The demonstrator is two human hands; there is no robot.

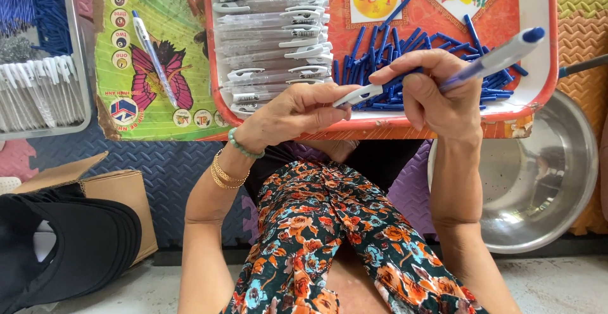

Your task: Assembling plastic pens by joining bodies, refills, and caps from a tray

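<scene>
My left hand [296,113] pinches the white clip end of a pen barrel [358,94] just above the near rim of a red tray [405,126]. My right hand [430,92] grips a pen with a clear blue barrel and blue cap [500,56] that slants up to the right; the two parts meet between my hands. On the tray, a stack of several white and clear pen barrels [272,35] lies on the left and a heap of loose blue pen parts [405,45] lies under my right hand.
A steel bowl [544,175] sits on the floor at right. One finished pen [152,54] lies on a green butterfly mat. A metal tray with white pen parts [38,92] is at far left, a cardboard box [120,194] and black cap [69,244] below it.
</scene>
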